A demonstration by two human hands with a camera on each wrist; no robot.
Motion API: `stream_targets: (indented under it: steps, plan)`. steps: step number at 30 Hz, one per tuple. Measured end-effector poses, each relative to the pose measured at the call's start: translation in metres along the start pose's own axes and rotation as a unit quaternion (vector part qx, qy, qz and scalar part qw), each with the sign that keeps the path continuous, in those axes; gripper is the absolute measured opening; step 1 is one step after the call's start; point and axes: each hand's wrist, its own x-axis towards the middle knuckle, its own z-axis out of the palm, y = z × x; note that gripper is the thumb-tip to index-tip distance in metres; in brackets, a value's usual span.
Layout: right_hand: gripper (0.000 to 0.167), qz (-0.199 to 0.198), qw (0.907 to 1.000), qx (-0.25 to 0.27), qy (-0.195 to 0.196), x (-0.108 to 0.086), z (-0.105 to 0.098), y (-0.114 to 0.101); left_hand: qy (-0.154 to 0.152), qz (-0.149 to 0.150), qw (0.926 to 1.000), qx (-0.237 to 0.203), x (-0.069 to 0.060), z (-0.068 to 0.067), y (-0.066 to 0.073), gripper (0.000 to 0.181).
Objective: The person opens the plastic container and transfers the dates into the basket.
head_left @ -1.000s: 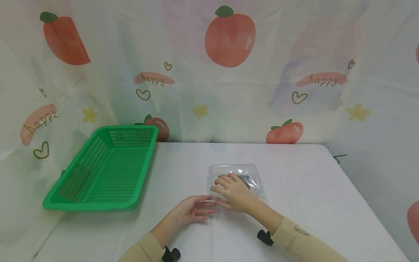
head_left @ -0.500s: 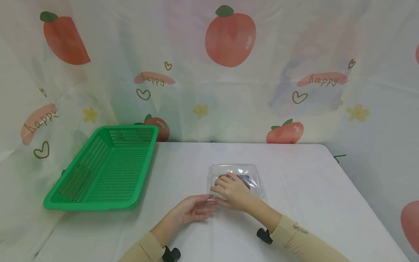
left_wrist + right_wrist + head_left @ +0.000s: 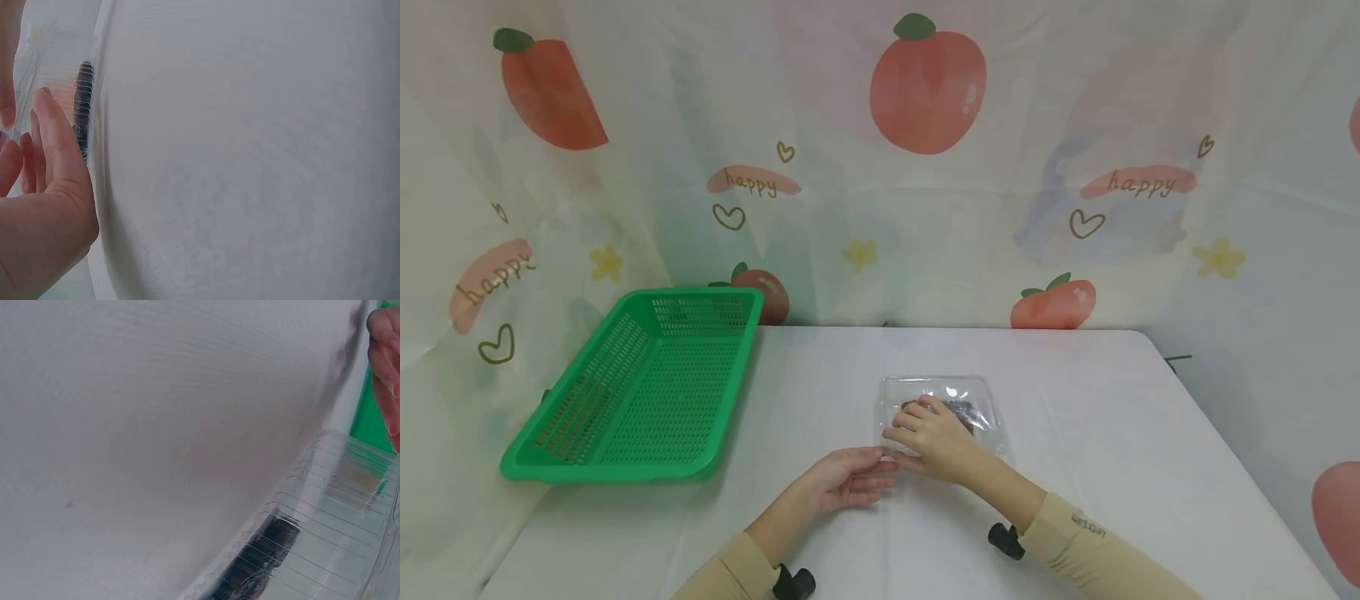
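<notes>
A clear plastic clamshell box (image 3: 977, 390) lies on the table. Dark contents (image 3: 962, 412) show inside it, and their kind cannot be made out; the left wrist view has them as a dark strip (image 3: 83, 103) behind the ribbed wall. My right hand (image 3: 936, 443) reaches over the lid with bent fingers on top and its thumb at the front edge, gripping there. Beside the box's front left corner is my left hand (image 3: 844, 482), its thumb tip at the corner and its other fingers nearly straight. The thumbs' exact contact is too small to see.
A green perforated plastic basket (image 3: 662, 400) stands to the left, with nothing seen in it. The white-covered table (image 3: 1112, 467) ends at a printed cloth backdrop (image 3: 925, 233). Small black devices sit at both wrists.
Almost nothing differs: the left thumb has shifted slightly onto the box's front left corner. The right hand, box and basket keep their places.
</notes>
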Motion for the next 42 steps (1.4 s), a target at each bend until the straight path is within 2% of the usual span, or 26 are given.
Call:
stream_targets:
  steps: [9,18,25,29,42]
  plan:
    - [0.028,0.001,1.0,0.001,-0.001,0.0003,-0.0011,-0.0004,-0.003,0.009,0.9998,0.017,0.0024,-0.0003,-0.0005,0.042]
    - [0.027,-0.004,0.9998,0.002,0.017,0.0,0.0013,0.0003,-0.01,0.023,0.999,0.036,0.0038,-0.0012,0.0007,0.04]
    - [0.027,-0.004,0.9998,0.001,0.018,0.0,0.002,0.0001,-0.003,0.035,0.9975,0.061,0.0044,0.0003,0.0026,0.036]
    - [0.027,-0.002,0.9999,0.002,0.016,0.0001,0.0021,0.0001,0.006,0.039,0.9974,0.061,0.0052,0.0019,0.0028,0.033]
    - [0.027,0.0,1.0,0.005,0.008,-0.0004,0.0019,-0.0003,0.014,0.1,0.9915,0.083,0.0077,0.0051,0.0016,0.027]
